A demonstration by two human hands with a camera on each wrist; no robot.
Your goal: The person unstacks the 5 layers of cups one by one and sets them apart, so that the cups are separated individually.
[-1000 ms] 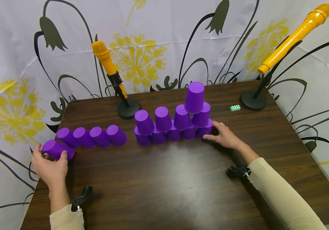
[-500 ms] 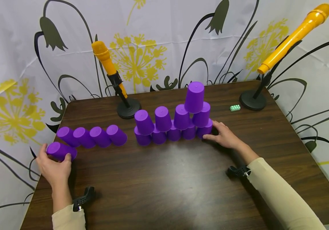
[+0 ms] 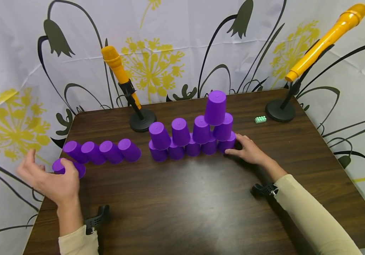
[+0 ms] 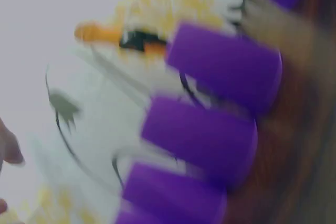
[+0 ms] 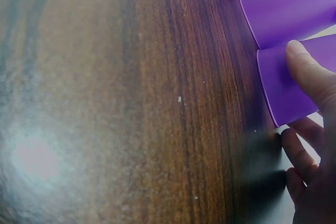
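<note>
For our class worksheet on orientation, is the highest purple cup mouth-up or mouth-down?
Mouth-down. In the head view, the highest purple cup shows its closed, narrower base on top and its wider end below.

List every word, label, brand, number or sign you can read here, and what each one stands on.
None: no readable text in any view.
Purple cups: plain on the sides that show.
Orange microphones: no lettering can be made out.
Backdrop: printed plants only.
Green brick: too small to tell whether it is marked.
</note>
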